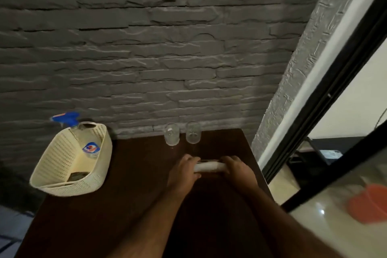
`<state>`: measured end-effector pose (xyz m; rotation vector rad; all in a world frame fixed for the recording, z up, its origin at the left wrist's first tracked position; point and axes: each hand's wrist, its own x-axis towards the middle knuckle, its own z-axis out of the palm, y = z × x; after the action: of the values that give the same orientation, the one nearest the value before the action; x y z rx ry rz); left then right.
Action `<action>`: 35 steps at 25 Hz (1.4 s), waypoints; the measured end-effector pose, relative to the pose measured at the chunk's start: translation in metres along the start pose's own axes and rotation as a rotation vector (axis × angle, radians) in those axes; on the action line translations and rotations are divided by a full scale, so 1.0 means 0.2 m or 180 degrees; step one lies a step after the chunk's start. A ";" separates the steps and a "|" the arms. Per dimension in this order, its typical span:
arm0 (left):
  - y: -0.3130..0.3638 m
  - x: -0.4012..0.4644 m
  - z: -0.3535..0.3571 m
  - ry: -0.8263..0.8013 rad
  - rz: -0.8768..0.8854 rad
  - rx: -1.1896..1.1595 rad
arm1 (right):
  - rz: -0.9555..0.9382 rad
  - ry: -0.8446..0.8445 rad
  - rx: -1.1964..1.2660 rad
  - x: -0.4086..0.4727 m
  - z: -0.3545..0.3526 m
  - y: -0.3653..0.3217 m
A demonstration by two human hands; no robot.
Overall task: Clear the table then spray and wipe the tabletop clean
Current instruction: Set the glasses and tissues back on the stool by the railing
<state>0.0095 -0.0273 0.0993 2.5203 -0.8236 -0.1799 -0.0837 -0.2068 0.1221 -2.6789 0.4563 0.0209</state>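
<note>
Gripping a white dish (208, 167) at frame center, the left hand (185, 173) and right hand (237, 170) clasp its two ends. Two glasses (182, 133) stand just above; a basket (71, 161) sits at left on the table (129, 184).

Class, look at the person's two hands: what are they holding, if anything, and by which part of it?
Both hands grip one white roll-shaped object lying crosswise above the table: left hand on its left end, right hand on its right end.

body: two bare forearms | hands (211, 170) bare, ungloved | sleeves: none showing
</note>
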 end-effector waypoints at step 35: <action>0.10 1.48 0.73 -0.0020 -0.0949 -0.0014 | -0.0099 -0.0467 -0.0082 1.51 0.13 1.00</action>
<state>0.1998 -0.2740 -0.0115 2.6281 -0.4445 -0.2865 0.1388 -0.4620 -0.0080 -2.6854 0.3703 0.2142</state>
